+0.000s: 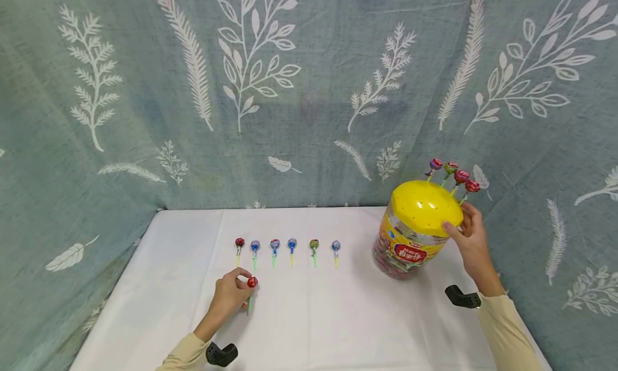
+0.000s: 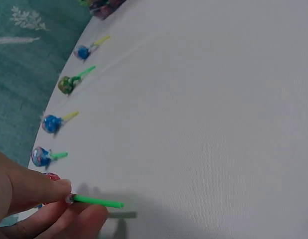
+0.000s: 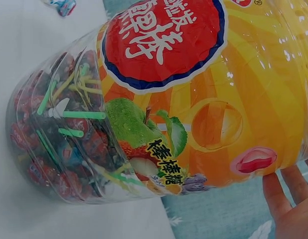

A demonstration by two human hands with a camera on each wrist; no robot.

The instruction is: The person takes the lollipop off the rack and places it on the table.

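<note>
My left hand (image 1: 228, 296) pinches a red-wrapped lollipop (image 1: 252, 282) between thumb and fingers, just in front of the row's left end. In the left wrist view its green stick (image 2: 99, 201) points away from the fingertips, and its head is mostly hidden. At the right, a clear plastic lollipop jar (image 1: 403, 256) leans on the table. My right hand (image 1: 474, 247) grips the jar at the upper right, by its yellow lid (image 1: 425, 205). Several lollipops (image 1: 461, 177) stand with their sticks in the lid's back and right edge. Many more fill the jar's bottom (image 3: 69, 134).
Several lollipops lie in a row across the white table (image 1: 309, 328), from a red one (image 1: 239, 243) at the left to a blue one (image 1: 336, 246) near the jar. A grey-green leaf-patterned curtain (image 1: 309, 92) hangs behind and at both sides.
</note>
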